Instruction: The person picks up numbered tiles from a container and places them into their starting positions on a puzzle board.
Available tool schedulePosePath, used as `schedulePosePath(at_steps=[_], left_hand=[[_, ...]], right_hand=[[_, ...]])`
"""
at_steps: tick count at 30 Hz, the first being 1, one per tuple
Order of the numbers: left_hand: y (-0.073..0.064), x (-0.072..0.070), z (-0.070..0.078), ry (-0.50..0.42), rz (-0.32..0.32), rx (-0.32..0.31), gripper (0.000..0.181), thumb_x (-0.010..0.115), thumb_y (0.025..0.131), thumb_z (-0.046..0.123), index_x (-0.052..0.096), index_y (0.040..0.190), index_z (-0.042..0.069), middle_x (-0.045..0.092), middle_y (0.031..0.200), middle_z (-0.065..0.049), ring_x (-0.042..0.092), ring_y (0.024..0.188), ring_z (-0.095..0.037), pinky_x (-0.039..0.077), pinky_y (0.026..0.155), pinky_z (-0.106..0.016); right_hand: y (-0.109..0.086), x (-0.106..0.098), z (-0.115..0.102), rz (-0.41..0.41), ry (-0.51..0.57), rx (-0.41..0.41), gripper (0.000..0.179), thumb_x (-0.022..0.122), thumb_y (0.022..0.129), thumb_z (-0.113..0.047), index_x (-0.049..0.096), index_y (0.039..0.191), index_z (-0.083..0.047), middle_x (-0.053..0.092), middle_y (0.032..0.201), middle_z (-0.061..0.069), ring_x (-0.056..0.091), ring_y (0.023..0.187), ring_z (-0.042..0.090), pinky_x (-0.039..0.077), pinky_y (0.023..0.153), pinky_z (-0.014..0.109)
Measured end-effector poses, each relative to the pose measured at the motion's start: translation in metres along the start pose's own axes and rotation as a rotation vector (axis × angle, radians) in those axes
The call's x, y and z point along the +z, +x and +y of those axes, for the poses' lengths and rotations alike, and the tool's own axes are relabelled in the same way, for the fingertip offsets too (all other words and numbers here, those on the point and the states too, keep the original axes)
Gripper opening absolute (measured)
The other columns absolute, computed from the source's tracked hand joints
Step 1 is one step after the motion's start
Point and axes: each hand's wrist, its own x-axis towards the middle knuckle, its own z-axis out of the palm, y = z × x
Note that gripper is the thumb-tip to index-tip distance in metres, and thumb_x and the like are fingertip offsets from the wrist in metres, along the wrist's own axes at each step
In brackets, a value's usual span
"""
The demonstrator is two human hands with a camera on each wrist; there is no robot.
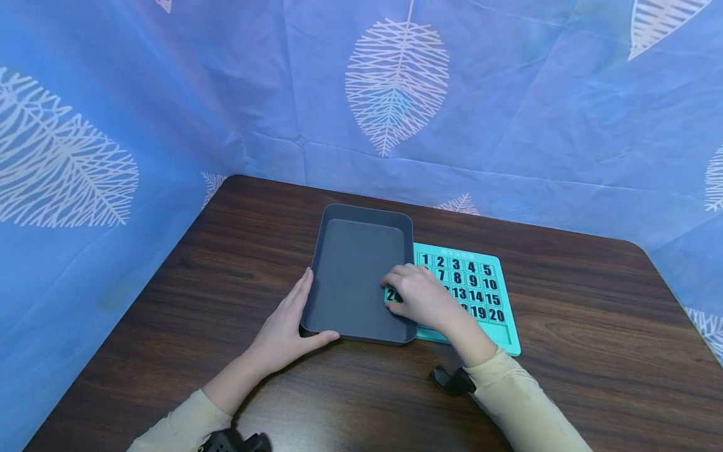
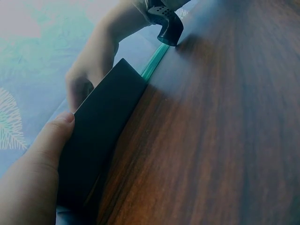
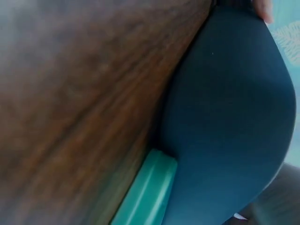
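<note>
A dark grey rectangular tray lies on the table. My left hand rests against its left side, fingers straight, with the thumb touching the front rim. Above the tray's right part, my right hand pinches a teal number tile marked 24 between thumb and fingers. Right of the tray lies a teal number board with rows of black-numbered tiles, partly covered by the right hand and forearm. In the left wrist view, the left thumb presses the tray's rim.
The brown wooden table extends around the tray and board. A blue cloth with white leaf prints hangs behind the table and along its sides. Each wrist carries a black camera, one visible near the right sleeve.
</note>
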Motion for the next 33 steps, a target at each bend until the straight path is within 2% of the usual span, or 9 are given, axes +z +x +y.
schedulePosePath(at_steps=[3,8,11,17,20,26,33], left_hand=[[0.000,0.000,0.001,-0.005,-0.001,-0.004,0.110,0.070,0.078,0.059,0.002,0.155,0.020,0.006,0.160,-0.001,0.013,0.144,-0.024,0.026,0.107,-0.056],[-0.001,-0.001,0.001,-0.004,-0.002,0.000,0.110,0.069,0.078,0.060,0.001,0.155,0.021,0.005,0.160,-0.001,0.012,0.144,-0.024,0.026,0.106,-0.057],[-0.002,-0.001,0.000,-0.006,0.000,0.003,0.110,0.070,0.078,0.060,0.001,0.155,0.021,0.005,0.160,-0.001,0.012,0.144,-0.024,0.026,0.106,-0.057],[-0.002,-0.001,0.001,-0.014,-0.007,-0.007,0.110,0.069,0.078,0.060,0.001,0.155,0.022,0.004,0.160,0.001,0.011,0.144,-0.024,0.025,0.106,-0.058],[-0.002,0.000,0.002,-0.014,-0.011,-0.009,0.110,0.069,0.078,0.060,0.000,0.155,0.022,0.004,0.160,0.000,0.011,0.144,-0.024,0.025,0.106,-0.058],[-0.002,0.001,0.003,-0.009,-0.012,-0.006,0.110,0.069,0.078,0.061,0.001,0.155,0.021,0.004,0.160,-0.001,0.012,0.144,-0.024,0.026,0.106,-0.058],[-0.002,0.000,0.004,-0.013,-0.017,-0.018,0.110,0.069,0.078,0.060,0.001,0.155,0.021,0.004,0.160,0.000,0.011,0.144,-0.024,0.025,0.106,-0.058]], right_hand=[[-0.003,-0.004,-0.001,0.067,0.062,-0.039,0.030,0.076,0.082,-0.017,0.068,0.108,-0.005,0.064,0.105,0.006,0.060,0.094,0.021,0.050,0.078,0.036],[-0.013,-0.017,-0.001,0.107,0.174,-0.021,0.034,0.076,0.082,-0.013,0.065,0.112,-0.003,0.060,0.109,0.005,0.060,0.090,0.017,0.050,0.069,0.028],[-0.021,-0.027,0.001,0.119,0.188,-0.015,0.035,0.076,0.081,-0.011,0.064,0.114,-0.004,0.059,0.109,0.005,0.059,0.091,0.017,0.050,0.069,0.029],[-0.043,-0.040,0.014,0.125,0.135,0.000,0.038,0.075,0.080,-0.009,0.064,0.116,-0.002,0.059,0.110,0.008,0.059,0.095,0.020,0.051,0.073,0.034],[-0.058,-0.042,0.025,0.096,0.131,0.044,0.039,0.074,0.081,-0.007,0.063,0.117,0.000,0.059,0.111,0.008,0.059,0.098,0.022,0.051,0.075,0.037],[-0.089,-0.045,0.043,-0.018,0.169,0.170,0.038,0.070,0.083,-0.004,0.062,0.120,-0.001,0.059,0.115,0.011,0.057,0.100,0.025,0.050,0.074,0.039],[-0.113,-0.045,0.058,-0.104,0.192,0.224,0.036,0.069,0.083,-0.004,0.064,0.118,-0.002,0.059,0.116,0.012,0.057,0.098,0.025,0.047,0.068,0.036]])
